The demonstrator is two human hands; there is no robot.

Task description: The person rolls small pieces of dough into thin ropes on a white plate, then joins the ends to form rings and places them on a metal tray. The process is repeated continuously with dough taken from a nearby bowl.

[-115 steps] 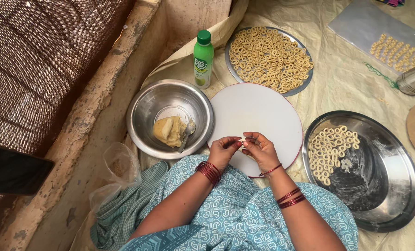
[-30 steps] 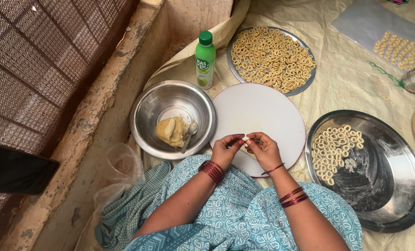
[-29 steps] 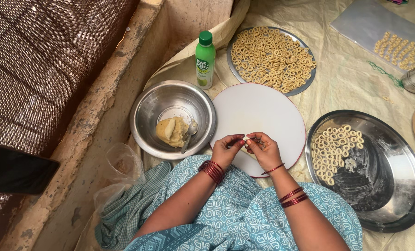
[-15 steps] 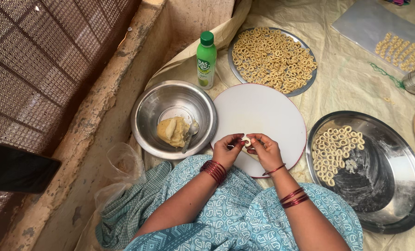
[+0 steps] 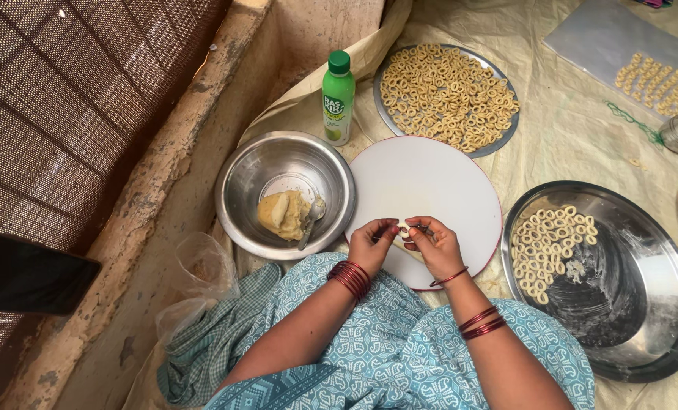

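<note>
Two hands pinching dough over a round white board

The left hand (image 5: 371,244) and right hand (image 5: 436,244) meet on a small dough piece (image 5: 404,230) above the white board's (image 5: 422,182) near edge; a steel bowl (image 5: 284,194) with a dough lump (image 5: 283,214) sits left, and a steel tray (image 5: 642,304) of dough rings (image 5: 549,239) sits right.

left hand (image 5: 371,244), right hand (image 5: 436,244), fingers pinched together

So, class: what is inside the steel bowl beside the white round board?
Inside the steel bowl sits a lump of yellow dough with a spoon leaning beside it. Whatever lies beneath the dough is covered.
</note>
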